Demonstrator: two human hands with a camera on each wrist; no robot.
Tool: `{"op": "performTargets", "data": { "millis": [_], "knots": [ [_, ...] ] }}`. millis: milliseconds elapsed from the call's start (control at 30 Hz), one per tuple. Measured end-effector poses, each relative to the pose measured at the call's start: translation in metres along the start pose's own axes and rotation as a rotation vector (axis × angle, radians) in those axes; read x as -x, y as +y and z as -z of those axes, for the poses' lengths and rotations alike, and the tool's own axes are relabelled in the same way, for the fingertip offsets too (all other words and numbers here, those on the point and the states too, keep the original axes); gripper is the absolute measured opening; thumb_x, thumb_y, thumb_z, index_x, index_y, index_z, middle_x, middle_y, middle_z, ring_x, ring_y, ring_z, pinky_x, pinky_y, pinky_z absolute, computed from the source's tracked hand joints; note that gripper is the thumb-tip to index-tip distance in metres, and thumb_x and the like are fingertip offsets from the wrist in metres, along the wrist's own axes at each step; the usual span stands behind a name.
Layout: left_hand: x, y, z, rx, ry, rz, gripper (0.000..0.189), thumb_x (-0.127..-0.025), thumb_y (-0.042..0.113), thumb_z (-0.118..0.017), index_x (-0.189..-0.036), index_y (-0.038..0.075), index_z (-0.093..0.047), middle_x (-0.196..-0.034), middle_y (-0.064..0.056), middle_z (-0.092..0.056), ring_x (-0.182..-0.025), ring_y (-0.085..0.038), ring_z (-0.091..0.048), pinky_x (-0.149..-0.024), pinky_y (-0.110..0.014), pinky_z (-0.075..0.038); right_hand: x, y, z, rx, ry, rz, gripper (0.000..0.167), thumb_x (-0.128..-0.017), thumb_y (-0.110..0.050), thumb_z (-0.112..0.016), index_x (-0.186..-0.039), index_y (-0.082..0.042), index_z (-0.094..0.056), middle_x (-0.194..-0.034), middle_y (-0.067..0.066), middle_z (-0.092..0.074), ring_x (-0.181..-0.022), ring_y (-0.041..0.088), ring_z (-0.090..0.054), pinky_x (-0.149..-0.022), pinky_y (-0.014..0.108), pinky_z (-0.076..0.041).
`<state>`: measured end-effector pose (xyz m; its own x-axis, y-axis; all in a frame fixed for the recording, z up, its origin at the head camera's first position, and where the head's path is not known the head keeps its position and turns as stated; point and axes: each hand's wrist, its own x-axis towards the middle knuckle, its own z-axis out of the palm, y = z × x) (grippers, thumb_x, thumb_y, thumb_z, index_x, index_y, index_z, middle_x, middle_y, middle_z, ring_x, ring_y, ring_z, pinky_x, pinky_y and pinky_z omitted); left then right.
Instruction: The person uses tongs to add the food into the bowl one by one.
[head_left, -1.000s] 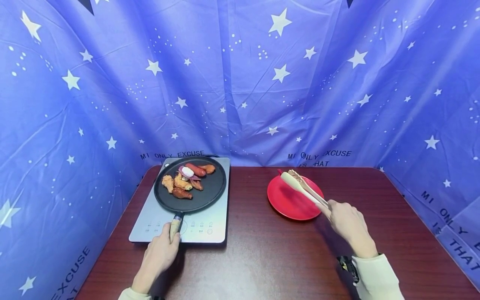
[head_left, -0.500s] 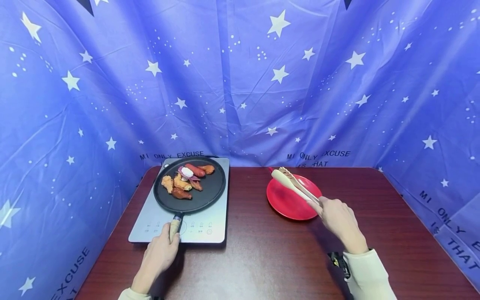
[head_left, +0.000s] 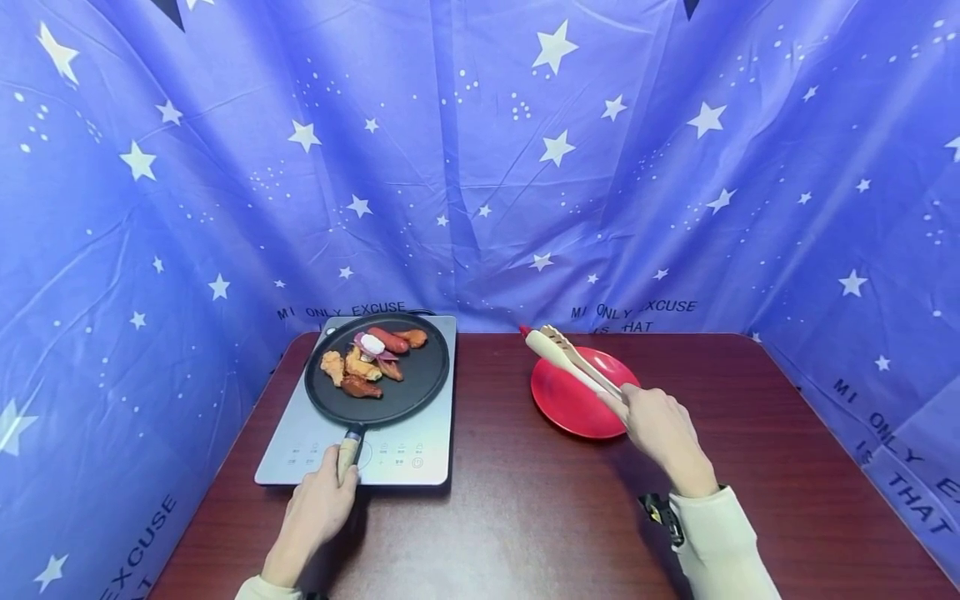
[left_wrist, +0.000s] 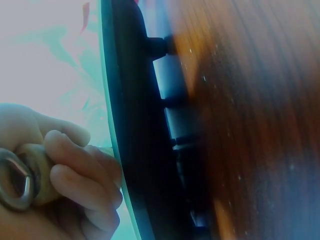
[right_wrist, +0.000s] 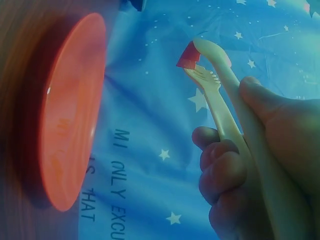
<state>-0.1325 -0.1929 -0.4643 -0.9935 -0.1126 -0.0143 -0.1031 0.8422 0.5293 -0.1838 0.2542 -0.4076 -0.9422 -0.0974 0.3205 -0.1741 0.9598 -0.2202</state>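
Note:
My left hand (head_left: 318, 504) grips the wooden-looking handle (head_left: 347, 458) of a black flat pan (head_left: 420, 383). In the left wrist view the fingers curl round the handle (left_wrist: 40, 172), which ends in a metal ring (left_wrist: 15, 180). Several foods lie in the pan: a red sausage (head_left: 388, 339), fried chicken pieces (head_left: 332, 367) and a purple-and-white piece (head_left: 371, 344). My right hand (head_left: 667, 437) holds cream tongs (head_left: 566, 367) above a red plate (head_left: 577, 408). A small red piece (right_wrist: 189, 57), its kind unclear, is pinched between the tong tips.
The pan sits on a silver induction cooker (head_left: 427, 458) at the left of the dark red-brown table (head_left: 517, 517). The red plate stands to the right of the cooker. Blue star-patterned cloth (head_left: 480, 167) hangs around the back and sides.
My right hand has moved left with the tongs, carrying the red piece past the plate's far left edge. The left hand and the pan stay in place.

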Motion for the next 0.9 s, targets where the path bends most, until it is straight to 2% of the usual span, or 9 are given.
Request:
{"op": "performTargets", "data": {
  "millis": [233, 533, 900],
  "knots": [
    [0.001, -0.001, 0.0, 0.0, 0.005, 0.003, 0.045, -0.094, 0.025, -0.047, -0.131, 0.001, -0.04, -0.069, -0.012, -0.055, -0.059, -0.026, -0.053, -0.051, -0.043, -0.039, -0.005, -0.011, -0.001, -0.011, 0.015, 0.01, 0.045, -0.093, -0.046, -0.053, -0.064, -0.014, -0.043, -0.049, 0.003, -0.04, -0.051, 0.033, -0.052, -0.045, 0.046, -0.038],
    [0.002, 0.001, 0.001, 0.002, 0.008, -0.007, 0.044, -0.094, 0.026, -0.048, -0.13, 0.001, -0.041, -0.071, -0.013, -0.056, -0.061, -0.028, -0.055, -0.052, -0.045, -0.04, -0.01, -0.025, -0.001, -0.019, 0.01, 0.02, 0.044, -0.092, -0.046, -0.055, -0.065, -0.014, -0.043, -0.049, 0.001, -0.039, -0.049, 0.031, -0.05, -0.046, 0.046, -0.038],
    [0.001, 0.002, 0.001, 0.0, 0.003, 0.01, 0.044, -0.094, 0.026, -0.047, -0.13, 0.003, -0.041, -0.067, -0.01, -0.053, -0.059, -0.025, -0.052, -0.052, -0.043, -0.039, -0.018, -0.039, 0.0, -0.024, -0.005, 0.04, 0.043, -0.092, -0.046, -0.055, -0.064, -0.015, -0.043, -0.049, -0.001, -0.038, -0.049, 0.026, -0.047, -0.047, 0.043, -0.038]
  ]
}}
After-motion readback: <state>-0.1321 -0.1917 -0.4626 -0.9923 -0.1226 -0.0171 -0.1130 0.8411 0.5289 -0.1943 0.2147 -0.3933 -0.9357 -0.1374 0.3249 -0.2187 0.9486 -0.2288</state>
